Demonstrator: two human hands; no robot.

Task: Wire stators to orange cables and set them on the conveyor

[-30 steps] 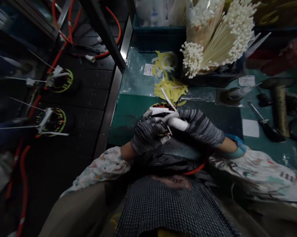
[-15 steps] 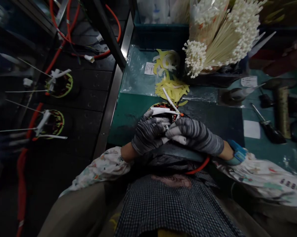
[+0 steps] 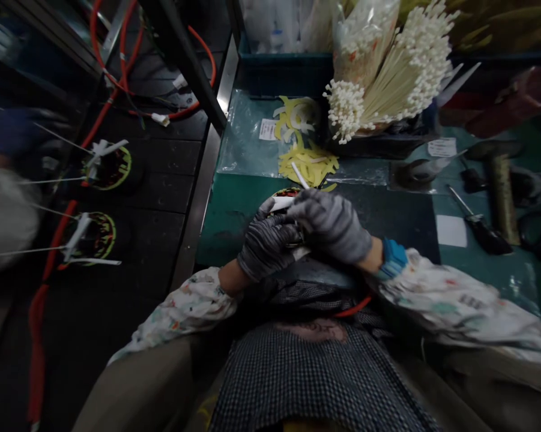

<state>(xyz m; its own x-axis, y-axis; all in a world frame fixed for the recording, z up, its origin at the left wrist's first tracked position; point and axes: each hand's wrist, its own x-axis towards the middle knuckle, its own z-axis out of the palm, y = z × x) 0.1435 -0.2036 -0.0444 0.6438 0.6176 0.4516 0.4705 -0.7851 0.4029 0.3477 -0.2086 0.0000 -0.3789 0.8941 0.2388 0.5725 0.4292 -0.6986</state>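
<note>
A round wound stator, with red and dark wire at its rim, sits on the bench before me, mostly covered by my hands. My left hand, in a grey striped glove, is closed around its near left side. A white sleeve lies across the stator beside the left fingertips. My right hand, gloved alike, is closed over the right side, fingers curled down. Behind its fingertips a second white tube pokes up. What the right fingers pinch is hidden.
Yellow strips lie on a plastic bag behind the stator. Bundled thin sticks with white tips stand at the back. A hammer and a screwdriver lie right. Two more stators stand left, near another person's gloved hand.
My right hand has lifted and turned, moving up and left over the stator and covering the tube ends. My left hand stays put. At the left, the other person's arm has come further into view.
</note>
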